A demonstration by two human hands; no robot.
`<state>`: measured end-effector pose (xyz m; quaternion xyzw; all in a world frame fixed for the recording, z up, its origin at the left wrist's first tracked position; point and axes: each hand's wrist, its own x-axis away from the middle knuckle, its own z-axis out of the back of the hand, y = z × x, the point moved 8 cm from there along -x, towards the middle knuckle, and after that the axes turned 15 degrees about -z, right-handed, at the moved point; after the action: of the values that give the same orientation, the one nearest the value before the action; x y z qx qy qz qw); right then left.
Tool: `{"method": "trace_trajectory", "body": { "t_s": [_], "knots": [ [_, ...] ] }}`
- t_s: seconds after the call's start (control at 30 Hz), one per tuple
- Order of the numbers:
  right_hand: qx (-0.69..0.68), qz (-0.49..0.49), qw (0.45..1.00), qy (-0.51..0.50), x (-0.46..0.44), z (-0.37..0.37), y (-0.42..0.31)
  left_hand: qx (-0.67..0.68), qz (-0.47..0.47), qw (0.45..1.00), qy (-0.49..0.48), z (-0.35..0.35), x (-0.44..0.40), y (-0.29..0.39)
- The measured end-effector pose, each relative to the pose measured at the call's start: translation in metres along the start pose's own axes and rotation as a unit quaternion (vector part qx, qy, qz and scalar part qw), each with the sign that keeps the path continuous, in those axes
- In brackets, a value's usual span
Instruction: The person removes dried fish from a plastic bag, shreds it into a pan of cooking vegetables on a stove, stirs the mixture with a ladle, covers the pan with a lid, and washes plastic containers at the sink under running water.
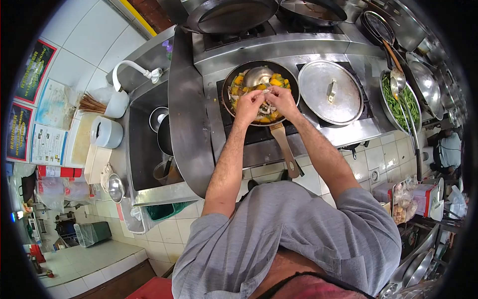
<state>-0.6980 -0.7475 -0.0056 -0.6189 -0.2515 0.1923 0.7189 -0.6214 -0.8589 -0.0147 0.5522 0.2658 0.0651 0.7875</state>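
There are two hands (247, 107) (283, 101), one food-filled pan (295, 89) and one silver lid (348, 104).

Worn on the head, a single wide-angle camera looks forward and steeply down over the wearer's grey short-sleeved cloth shirt (294, 219), nearest at bottom. The round black frying pan with a tan handle (295, 89) lies farther off, above centre; the white tiled wall (74, 20) curves at left.

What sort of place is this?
A kitchen, probably a restaurant's or similar: a frying pan of food sits on a steel stove, with a deep sink to one side and green vegetables on the other.
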Motion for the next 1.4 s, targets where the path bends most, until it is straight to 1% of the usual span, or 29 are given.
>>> {"method": "trace_trajectory", "body": {
  "t_s": [0.07, 0.13, 0.17, 0.2, 0.27, 0.3, 0.33, 0.37, 0.4, 0.43, 0.47, 0.5, 0.53, 0.57, 0.6, 0.63, 0.67, 0.73, 0.77, 0.8, 0.83, 0.87, 0.9, 0.93, 1.13, 1.27, 1.33, 1.37, 1.4],
  "knots": [
    [0.017, 0.003, 1.0, -0.001, -0.001, 0.0, 0.006, 0.006, 0.019, 1.0, -0.01, -0.001, -0.001, 0.015],
    [0.063, 0.025, 0.994, 0.08, 0.006, 0.004, 0.0, -0.116, -0.029, 0.993, -0.021, 0.0, -0.001, 0.04],
    [0.026, 0.017, 0.995, 0.098, 0.004, 0.006, 0.005, -0.114, -0.111, 0.987, 0.011, -0.002, -0.001, 0.041],
    [0.026, 0.016, 0.995, 0.097, 0.001, 0.005, 0.007, -0.114, -0.111, 0.987, 0.011, -0.005, -0.002, 0.042],
    [-0.043, -0.055, 0.993, 0.1, -0.004, 0.006, 0.023, -0.162, -0.174, 0.97, 0.048, 0.0, 0.0, 0.055],
    [-0.042, -0.054, 0.993, 0.099, -0.004, 0.004, 0.021, -0.178, -0.156, 0.969, 0.073, 0.005, -0.001, 0.05],
    [-0.009, -0.009, 0.99, 0.14, -0.001, 0.007, 0.011, -0.178, -0.157, 0.969, 0.073, 0.01, -0.003, 0.047],
    [0.024, 0.036, 0.983, 0.18, 0.003, 0.01, 0.002, -0.168, -0.095, 0.974, 0.12, 0.027, -0.002, 0.035],
    [0.025, 0.037, 0.983, 0.179, 0.003, 0.012, -0.005, -0.157, -0.032, 0.973, 0.167, 0.044, 0.001, 0.021],
    [0.047, 0.052, 0.982, 0.177, 0.002, 0.015, -0.016, -0.177, -0.012, 0.968, 0.176, 0.055, 0.002, 0.015],
    [0.067, 0.066, 0.98, 0.174, 0.003, 0.016, -0.025, -0.179, -0.011, 0.968, 0.175, 0.059, 0.0, 0.01],
    [0.142, 0.097, 0.972, 0.16, 0.007, 0.012, -0.039, -0.205, -0.061, 0.96, 0.181, 0.063, -0.003, 0.02],
    [0.141, 0.096, 0.972, 0.159, -0.001, 0.013, -0.031, -0.228, -0.111, 0.949, 0.186, 0.065, -0.005, 0.029],
    [0.233, 0.142, 0.953, 0.134, -0.012, 0.003, -0.028, -0.24, -0.069, 0.957, 0.147, 0.064, -0.011, 0.023],
    [0.323, 0.185, 0.922, 0.105, -0.013, -0.009, -0.031, -0.238, -0.068, 0.957, 0.148, 0.061, -0.012, 0.017],
    [0.385, 0.15, 0.907, 0.078, -0.017, -0.014, -0.022, -0.295, -0.079, 0.943, 0.13, 0.056, -0.013, 0.015],
    [0.385, 0.151, 0.907, 0.076, -0.017, -0.013, -0.021, -0.352, -0.091, 0.925, 0.112, 0.054, -0.015, 0.014],
    [0.446, 0.157, 0.877, 0.085, -0.016, -0.009, -0.025, -0.328, -0.073, 0.938, 0.084, 0.056, -0.008, 0.028],
    [0.459, 0.199, 0.86, 0.098, -0.011, -0.009, -0.027, -0.375, -0.048, 0.925, -0.021, 0.046, -0.004, 0.032],
    [0.459, 0.195, 0.861, 0.095, -0.004, -0.011, -0.027, -0.416, -0.021, 0.9, -0.127, 0.035, 0.003, 0.027],
    [0.511, 0.175, 0.841, 0.034, 0.003, -0.025, -0.023, -0.429, -0.011, 0.885, -0.183, 0.028, 0.009, 0.019],
    [0.558, 0.155, 0.815, -0.028, 0.012, -0.037, -0.015, -0.427, -0.007, 0.885, -0.184, 0.026, 0.011, 0.015],
    [0.553, 0.147, 0.815, -0.094, 0.02, -0.048, -0.005, -0.426, 0.044, 0.867, -0.255, 0.02, 0.016, 0.003],
    [0.553, 0.147, 0.814, -0.095, 0.023, -0.053, -0.001, -0.422, 0.092, 0.842, -0.323, 0.014, 0.023, -0.007],
    [0.596, 0.071, 0.782, -0.168, 0.011, -0.08, 0.049, -0.443, 0.063, 0.849, -0.282, 0.021, 0.017, -0.008],
    [0.591, 0.123, 0.787, -0.125, 0.013, -0.078, 0.033, -0.439, 0.021, 0.855, -0.274, 0.021, 0.019, -0.002],
    [0.537, 0.074, 0.83, -0.134, 0.006, -0.071, 0.033, -0.422, 0.015, 0.862, -0.281, 0.017, 0.017, 0.0],
    [0.538, 0.075, 0.829, -0.135, 0.003, -0.07, 0.033, -0.404, 0.009, 0.867, -0.291, 0.014, 0.017, 0.002],
    [0.477, 0.073, 0.866, -0.126, -0.001, -0.065, 0.027, -0.403, 0.008, 0.868, -0.29, 0.014, 0.016, 0.0]
  ]
}}
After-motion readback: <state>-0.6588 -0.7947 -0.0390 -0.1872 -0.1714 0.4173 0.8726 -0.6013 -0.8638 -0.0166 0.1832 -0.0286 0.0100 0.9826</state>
